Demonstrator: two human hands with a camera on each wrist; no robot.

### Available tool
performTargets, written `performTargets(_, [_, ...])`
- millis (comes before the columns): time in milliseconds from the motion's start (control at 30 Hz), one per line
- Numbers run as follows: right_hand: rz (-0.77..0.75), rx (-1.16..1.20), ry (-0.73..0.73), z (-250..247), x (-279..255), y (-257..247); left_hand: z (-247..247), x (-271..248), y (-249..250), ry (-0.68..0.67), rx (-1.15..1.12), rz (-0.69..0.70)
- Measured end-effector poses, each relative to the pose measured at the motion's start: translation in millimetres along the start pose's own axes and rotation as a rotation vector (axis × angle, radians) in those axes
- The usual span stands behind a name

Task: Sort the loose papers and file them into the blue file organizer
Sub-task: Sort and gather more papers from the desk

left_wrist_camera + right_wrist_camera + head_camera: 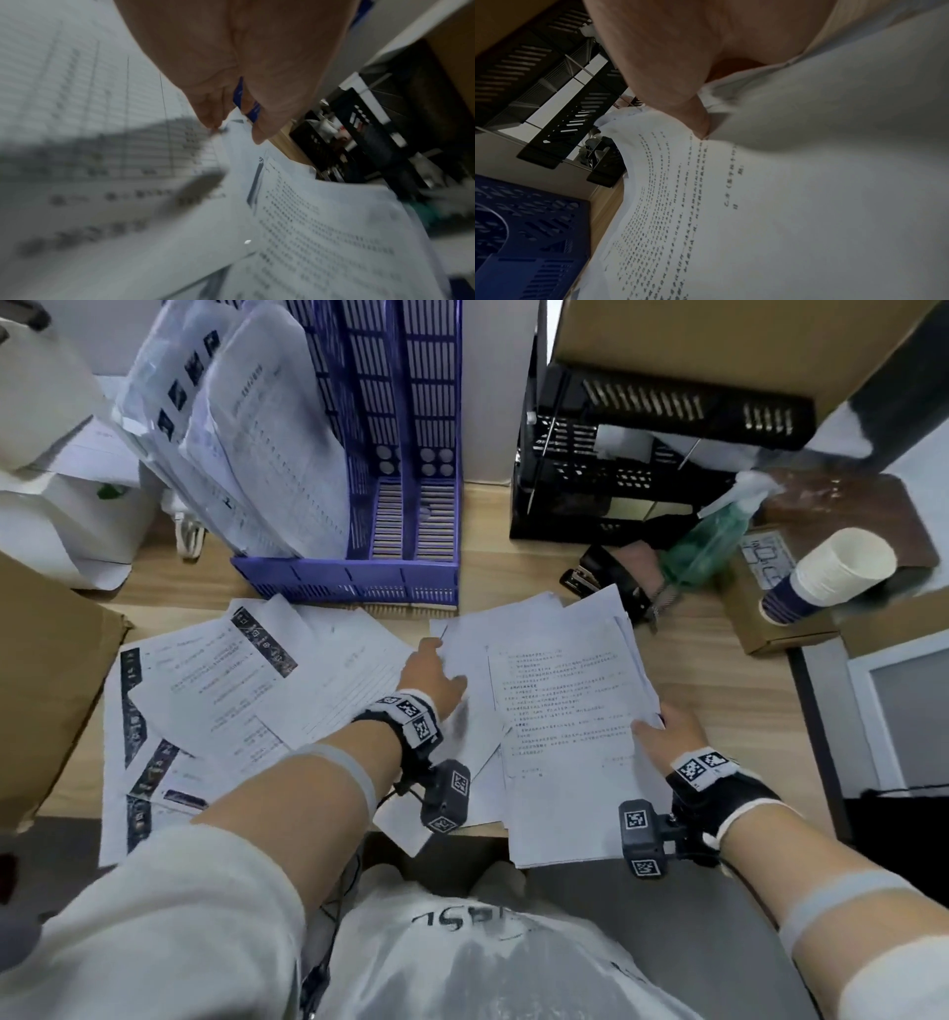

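Observation:
The blue file organizer [390, 454] stands upright at the back of the desk, with sheets leaning in its left slot [257, 454]. Loose printed papers [221, 695] lie spread over the left half of the desk. To their right lies a stack of text pages [565, 711]. My right hand [662, 729] grips its right edge, thumb [695, 117] on top of the stack of text pages [757, 203]. My left hand [431, 672] pinches the left edge of a sheet [467, 649] under that stack; in the left wrist view the fingertips [212, 121] meet at that sheet's [239, 146] corner.
Black stacked trays [616, 469] stand right of the organizer. In front of them lie a stapler [590, 572], a green spray bottle [708, 541] and a stack of paper cups [832, 572] on a box [770, 629]. A cardboard box [46, 685] borders the left.

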State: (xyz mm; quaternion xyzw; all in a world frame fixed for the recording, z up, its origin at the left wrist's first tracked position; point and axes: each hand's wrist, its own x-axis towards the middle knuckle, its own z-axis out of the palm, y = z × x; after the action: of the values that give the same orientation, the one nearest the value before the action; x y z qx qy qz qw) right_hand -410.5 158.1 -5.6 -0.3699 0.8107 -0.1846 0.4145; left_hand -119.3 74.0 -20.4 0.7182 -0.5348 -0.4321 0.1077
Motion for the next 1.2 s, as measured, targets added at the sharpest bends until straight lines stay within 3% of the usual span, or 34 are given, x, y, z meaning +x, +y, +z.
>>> performTargets(167, [-0.001, 0.018, 0.027, 6, 1, 14, 9, 28, 14, 0.125, 0.015, -0.195])
performTargets(367, [-0.005, 0.020, 0.005, 11, 1, 16, 17, 37, 15, -0.071, 0.101, -0.224])
performTargets(533, [-0.012, 0.041, 0.008, 12, 0, 12, 22, 32, 14, 0.018, 0.064, -0.084])
performTargets(633, [0.005, 0.061, 0.034, 9, -3, 9, 15, 26, 17, 0.004, 0.024, 0.013])
performTargets(733, [0.001, 0.115, 0.116, 0, -8, 1, 1, 19, 22, 0.007, -0.066, 0.035])
performTargets(833, [-0.022, 0.172, 0.215, -15, -12, -7, -23, 12, 35, 0.097, -0.125, 0.113])
performTargets(1000, [-0.025, 0.284, 0.356, -42, -13, -24, -68, 1, 65, 0.239, -0.360, 0.338])
performTargets(1200, [-0.039, 0.308, 0.354, -54, -12, -34, -102, -1, 85, 0.300, -0.716, 0.350])
